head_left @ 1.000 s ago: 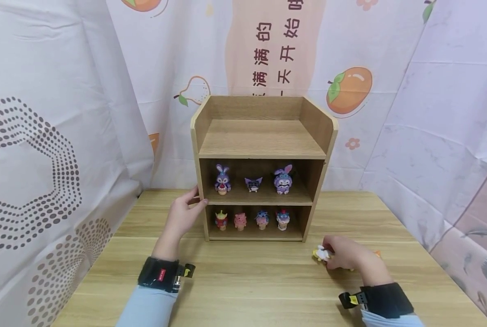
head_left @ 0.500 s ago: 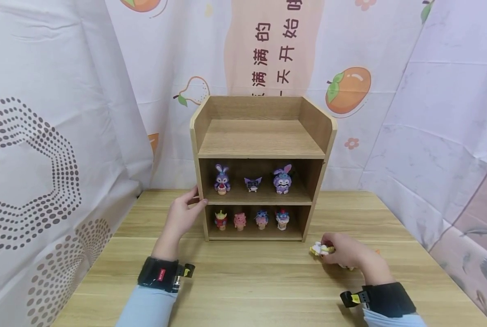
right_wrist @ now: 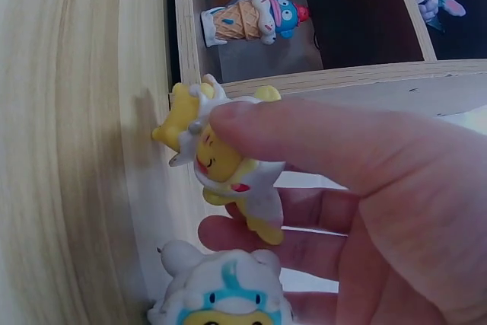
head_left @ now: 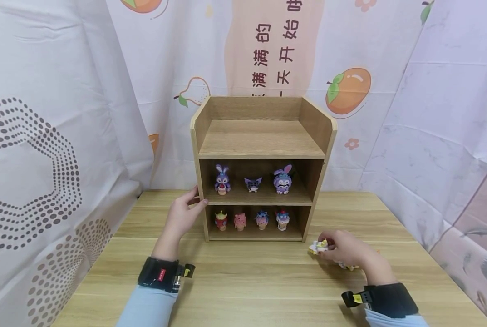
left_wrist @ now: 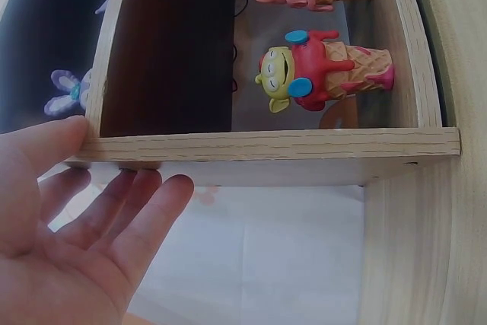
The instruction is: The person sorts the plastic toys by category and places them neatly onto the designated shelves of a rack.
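My right hand pinches a small yellow-and-white figurine between thumb and fingers, just right of the shelf's foot. The figurine is tilted, with a yellow star-like part at one end. Close below it in the right wrist view is a white figurine with a light-blue trim, partly cut off. My left hand holds the left side panel of the wooden shelf, thumb at the front edge and fingers along the outer face. Inside the lowest compartment, a red-and-green alien figurine stands on a cone base nearest that hand.
The middle compartment bears a purple rabbit, a small dark winged-looking figurine and a purple eared figurine. Several cone-based figurines, including a pink one, line the bottom. Something orange shows behind the right hand. Printed cloth hangs behind.
My right hand has moved slightly left and away from me, turning the yellow-and-white figurine. More of the figurine beneath that hand shows. The left hand and shelf have stayed still.
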{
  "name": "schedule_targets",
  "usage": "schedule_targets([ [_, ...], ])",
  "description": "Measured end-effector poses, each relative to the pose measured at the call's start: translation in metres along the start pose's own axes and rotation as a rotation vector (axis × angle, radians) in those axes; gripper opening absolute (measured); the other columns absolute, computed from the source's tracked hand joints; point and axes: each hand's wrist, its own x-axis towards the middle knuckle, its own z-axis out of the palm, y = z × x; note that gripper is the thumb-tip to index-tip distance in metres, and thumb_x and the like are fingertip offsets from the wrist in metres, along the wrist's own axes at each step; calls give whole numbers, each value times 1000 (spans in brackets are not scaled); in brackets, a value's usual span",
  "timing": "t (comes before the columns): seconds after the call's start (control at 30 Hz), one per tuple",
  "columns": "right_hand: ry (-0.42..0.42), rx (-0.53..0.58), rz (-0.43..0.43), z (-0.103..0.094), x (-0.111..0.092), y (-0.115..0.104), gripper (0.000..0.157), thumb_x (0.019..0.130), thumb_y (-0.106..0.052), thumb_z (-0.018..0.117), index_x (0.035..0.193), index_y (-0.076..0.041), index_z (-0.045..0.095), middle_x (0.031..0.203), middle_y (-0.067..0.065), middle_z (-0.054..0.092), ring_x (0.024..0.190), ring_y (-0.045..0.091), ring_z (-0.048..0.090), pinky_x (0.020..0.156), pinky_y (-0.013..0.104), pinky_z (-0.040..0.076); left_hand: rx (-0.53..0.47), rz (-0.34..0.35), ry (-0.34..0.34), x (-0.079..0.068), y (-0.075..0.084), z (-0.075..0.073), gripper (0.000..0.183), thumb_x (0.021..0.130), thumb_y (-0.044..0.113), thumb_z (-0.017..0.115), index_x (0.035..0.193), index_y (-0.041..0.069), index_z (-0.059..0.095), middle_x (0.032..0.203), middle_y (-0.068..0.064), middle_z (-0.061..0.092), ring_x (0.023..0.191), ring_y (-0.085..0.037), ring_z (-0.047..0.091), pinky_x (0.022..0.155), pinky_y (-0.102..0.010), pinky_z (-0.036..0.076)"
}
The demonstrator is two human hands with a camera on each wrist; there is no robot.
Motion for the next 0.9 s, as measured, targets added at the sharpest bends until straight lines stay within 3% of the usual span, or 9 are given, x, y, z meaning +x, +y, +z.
schedule_targets([
  [0.27,21,13,-49,-2,0,1,24,85,-21,82,105,-14,70,86,-8,63,77,7,58,67,28,52,4,-1,5,0,0,0,60,98,22,71,150,4,49,143,-19,57,120,-36,64,95,-49,55],
  [0.6,23,22,-31,-3,1,-2,24,88,-22,80,107,-10,71,87,-9,63,77,9,59,65,28,52,8,-4,8,1,-1,1,60,98,24,71,150,5,48,144,-19,56,120,-36,64,95,-47,55],
  [0.9,6,22,-22,-2,1,-2,28,83,-19,85,105,-11,70,86,-7,63,77,9,58,65,28,51,-2,-12,1,1,-1,1,61,98,24,71,151,4,47,146,-19,54,121,-36,63,96,-47,54],
])
